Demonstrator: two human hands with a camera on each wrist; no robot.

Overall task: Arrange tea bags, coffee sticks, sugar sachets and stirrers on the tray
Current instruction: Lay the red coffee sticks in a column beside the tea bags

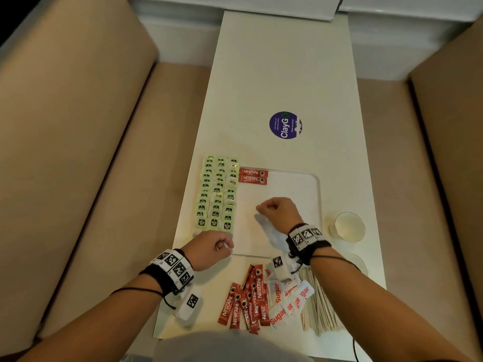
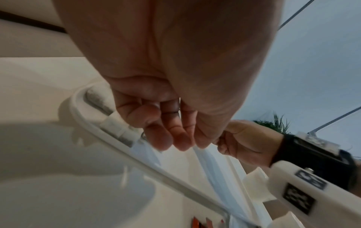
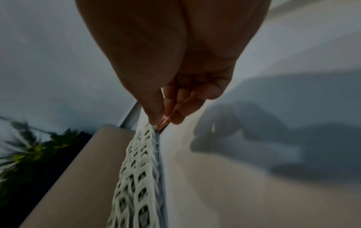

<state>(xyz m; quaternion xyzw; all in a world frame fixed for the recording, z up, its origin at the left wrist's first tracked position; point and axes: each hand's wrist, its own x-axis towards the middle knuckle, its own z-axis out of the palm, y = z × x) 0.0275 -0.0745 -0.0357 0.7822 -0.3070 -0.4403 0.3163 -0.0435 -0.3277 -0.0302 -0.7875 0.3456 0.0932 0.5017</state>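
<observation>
A white tray (image 1: 295, 184) lies mid-table. Green tea bags (image 1: 217, 194) fill its left part in three columns, and they show edge-on in the right wrist view (image 3: 134, 177). Two red coffee sticks (image 1: 253, 175) lie side by side at the tray's far edge. My right hand (image 1: 264, 209) hovers over the tray's middle and pinches a red coffee stick (image 3: 164, 122) between thumb and fingers. My left hand (image 1: 224, 246) is a loose fist at the tray's near-left corner, above the rim (image 2: 93, 123), with nothing visible in it.
Near the table's front edge lie a pile of coffee sticks (image 1: 248, 301), white sugar sachets (image 1: 290, 299) and a bundle of wooden stirrers (image 1: 318, 307). Two clear cups (image 1: 349, 227) stand right of the tray. A purple sticker (image 1: 285, 125) is farther back. Tan benches flank the table.
</observation>
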